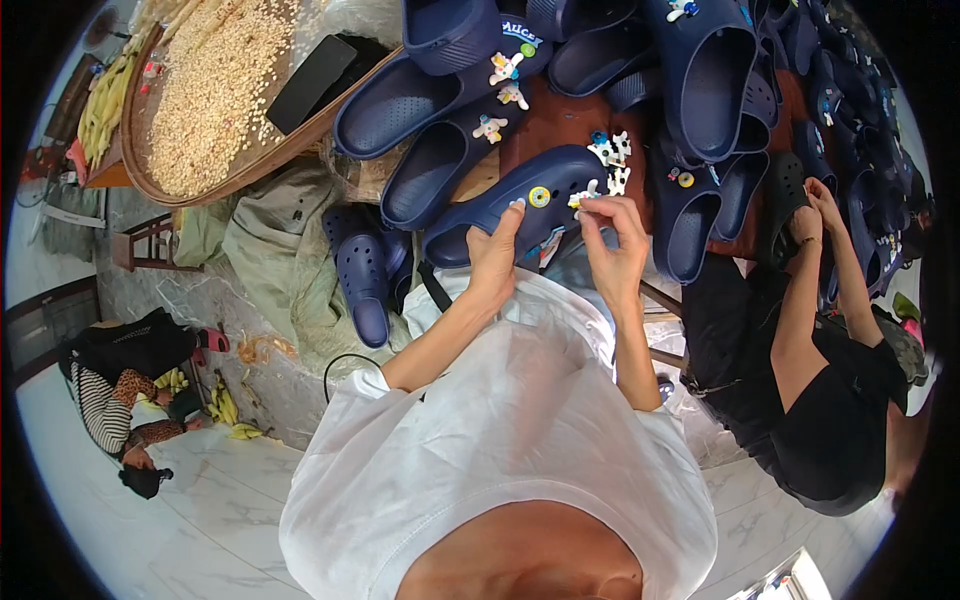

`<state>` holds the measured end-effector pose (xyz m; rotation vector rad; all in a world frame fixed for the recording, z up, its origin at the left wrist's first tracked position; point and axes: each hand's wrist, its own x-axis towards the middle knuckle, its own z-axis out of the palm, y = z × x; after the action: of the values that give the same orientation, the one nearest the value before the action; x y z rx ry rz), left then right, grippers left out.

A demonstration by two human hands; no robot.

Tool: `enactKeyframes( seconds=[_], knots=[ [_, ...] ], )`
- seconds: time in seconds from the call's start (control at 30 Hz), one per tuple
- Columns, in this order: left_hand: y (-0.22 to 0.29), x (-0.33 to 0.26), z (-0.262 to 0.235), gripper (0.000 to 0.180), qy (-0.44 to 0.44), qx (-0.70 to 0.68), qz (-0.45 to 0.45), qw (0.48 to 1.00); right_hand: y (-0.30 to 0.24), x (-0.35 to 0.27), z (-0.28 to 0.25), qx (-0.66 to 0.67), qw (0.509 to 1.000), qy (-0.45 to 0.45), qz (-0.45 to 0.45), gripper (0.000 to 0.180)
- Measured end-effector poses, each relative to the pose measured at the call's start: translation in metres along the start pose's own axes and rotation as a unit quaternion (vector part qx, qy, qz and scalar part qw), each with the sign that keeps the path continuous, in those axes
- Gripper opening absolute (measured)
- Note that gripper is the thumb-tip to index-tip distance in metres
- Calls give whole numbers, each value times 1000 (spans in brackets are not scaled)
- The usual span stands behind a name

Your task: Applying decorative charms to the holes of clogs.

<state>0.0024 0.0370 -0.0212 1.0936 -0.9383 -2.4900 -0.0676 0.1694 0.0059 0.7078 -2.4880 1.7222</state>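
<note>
My left hand [494,250] grips a navy clog [500,208] by its side, thumb on top of the upper. My right hand [617,245] is closed in a pinch at the clog's toe, thumb and forefinger on a small white and yellow shoe charm [582,197]. Whether that charm's stem sits in a hole is hidden by the fingers. A round yellow charm [540,197] is fixed on the upper. White and black figure charms [613,152] cluster by the toe. Beyond it lie other navy clogs [430,175], some with white figure charms [490,129].
A round woven tray [160,190] of pale kernels, with a black phone [313,84] on it, stands at the far left. More navy clogs [700,90] pile up right. A co-worker's hands [808,215] hold a dark clog [783,205]. Another person [120,390] sits at left.
</note>
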Motion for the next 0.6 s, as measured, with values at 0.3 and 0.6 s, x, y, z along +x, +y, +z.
enactKeyframes(
  seconds=[0.3,0.6],
  knots=[
    [0,1,2,36,17,37,-1,999,2,-9,9,11,1000,-22,2,16],
    [6,-22,-2,39,-67,-147,-128,978,6,-20,20,-25,999,11,-26,15]
  ],
)
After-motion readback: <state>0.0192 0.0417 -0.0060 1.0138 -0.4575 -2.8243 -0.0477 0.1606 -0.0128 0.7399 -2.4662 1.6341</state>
